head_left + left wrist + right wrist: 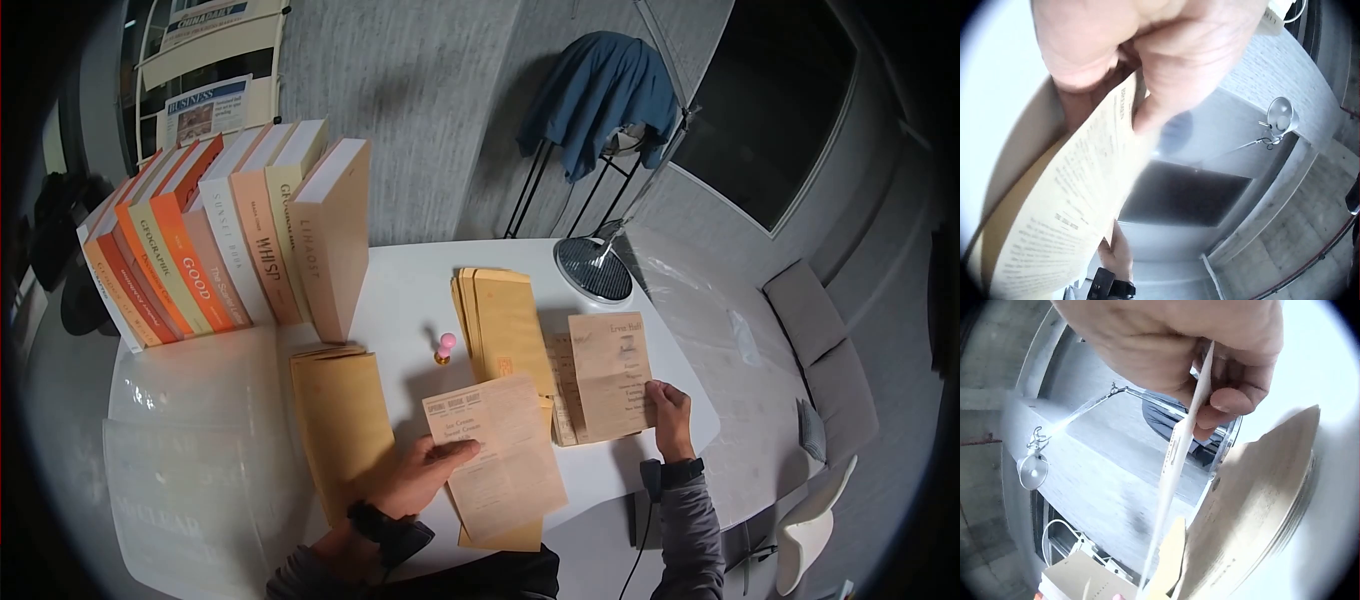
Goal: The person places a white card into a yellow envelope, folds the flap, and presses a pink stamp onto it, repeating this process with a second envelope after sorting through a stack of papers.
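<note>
My left hand (425,475) pinches the left edge of a printed brown sheet (505,470), thumb on top, in the head view. My right hand (672,415) holds another printed sheet (612,375) by its right edge, above a stack of similar papers (566,400). In the right wrist view, that sheet (1175,456) stands edge-on between thumb and fingers, beside the paper stack (1254,500). The left wrist view shows small print on the left hand's sheet (1079,194). A pile of yellow envelopes (505,320) lies between the sheets, and an envelope end (500,538) shows under the left one.
More envelopes (345,420) lie at the left, by a clear plastic cover (190,470). A row of books (225,240) stands at the back left. A pink-handled stamp (446,346) stands mid-table. The lamp base (595,270) is at the back right.
</note>
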The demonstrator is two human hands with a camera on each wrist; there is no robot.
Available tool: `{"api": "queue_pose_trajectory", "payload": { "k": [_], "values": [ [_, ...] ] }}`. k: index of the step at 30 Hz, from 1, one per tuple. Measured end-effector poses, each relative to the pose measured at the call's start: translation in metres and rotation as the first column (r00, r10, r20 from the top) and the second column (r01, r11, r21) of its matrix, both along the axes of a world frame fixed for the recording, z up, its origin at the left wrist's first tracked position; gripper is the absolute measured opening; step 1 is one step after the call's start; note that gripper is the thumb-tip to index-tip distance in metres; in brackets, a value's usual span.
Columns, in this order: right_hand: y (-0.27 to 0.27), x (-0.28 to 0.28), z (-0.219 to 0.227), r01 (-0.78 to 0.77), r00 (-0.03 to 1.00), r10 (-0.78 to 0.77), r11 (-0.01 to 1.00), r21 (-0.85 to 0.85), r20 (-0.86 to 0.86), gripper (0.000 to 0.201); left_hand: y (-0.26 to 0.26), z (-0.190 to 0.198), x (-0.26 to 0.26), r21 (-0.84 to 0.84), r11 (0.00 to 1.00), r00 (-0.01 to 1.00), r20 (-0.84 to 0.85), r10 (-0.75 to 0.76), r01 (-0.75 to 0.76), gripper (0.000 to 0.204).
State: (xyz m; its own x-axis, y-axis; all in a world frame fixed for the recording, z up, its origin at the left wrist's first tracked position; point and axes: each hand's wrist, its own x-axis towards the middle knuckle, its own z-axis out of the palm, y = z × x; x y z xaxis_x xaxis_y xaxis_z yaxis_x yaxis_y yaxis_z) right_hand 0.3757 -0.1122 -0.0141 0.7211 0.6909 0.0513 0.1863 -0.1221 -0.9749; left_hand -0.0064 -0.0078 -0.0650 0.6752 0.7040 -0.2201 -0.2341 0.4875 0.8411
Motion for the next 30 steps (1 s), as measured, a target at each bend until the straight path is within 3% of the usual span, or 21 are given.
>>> {"api": "queue_pose_trajectory", "payload": {
  "k": [3, 10, 14, 20, 26, 30],
  "values": [
    [0.002, -0.012, 0.0, -0.047, 0.979, 0.074, 0.989, 0.142, -0.189, 0.015, 0.001, -0.004, 0.001, 0.007, 1.0, 1.0, 0.007, 0.007, -0.007, 0.031],
    [-0.01, -0.064, 0.01, -0.315, 0.926, 0.316, 0.948, 0.04, -0.208, 0.01, -0.001, 0.005, 0.0, -0.079, 0.996, 0.999, 0.016, 0.034, -0.033, 0.031],
    [-0.007, -0.103, 0.02, -0.304, 0.915, 0.316, 0.949, 0.089, -0.251, 0.009, 0.0, 0.007, 0.0, -0.131, 0.991, 0.998, 0.058, 0.036, -0.028, 0.034],
    [-0.009, -0.101, 0.028, -0.363, 0.908, 0.388, 0.917, 0.164, -0.161, 0.012, 0.002, 0.007, -0.001, -0.144, 0.989, 0.995, 0.092, 0.037, -0.024, 0.033],
    [-0.015, -0.108, 0.02, -0.444, 0.845, 0.497, 0.858, 0.259, -0.197, 0.013, 0.001, 0.022, -0.003, -0.208, 0.975, 0.986, 0.134, 0.102, -0.073, 0.035],
    [-0.019, -0.124, 0.017, -0.52, 0.801, 0.543, 0.84, 0.156, -0.251, 0.015, 0.003, 0.014, -0.003, -0.19, 0.98, 0.991, 0.105, 0.077, -0.056, 0.033]
  ]
}}
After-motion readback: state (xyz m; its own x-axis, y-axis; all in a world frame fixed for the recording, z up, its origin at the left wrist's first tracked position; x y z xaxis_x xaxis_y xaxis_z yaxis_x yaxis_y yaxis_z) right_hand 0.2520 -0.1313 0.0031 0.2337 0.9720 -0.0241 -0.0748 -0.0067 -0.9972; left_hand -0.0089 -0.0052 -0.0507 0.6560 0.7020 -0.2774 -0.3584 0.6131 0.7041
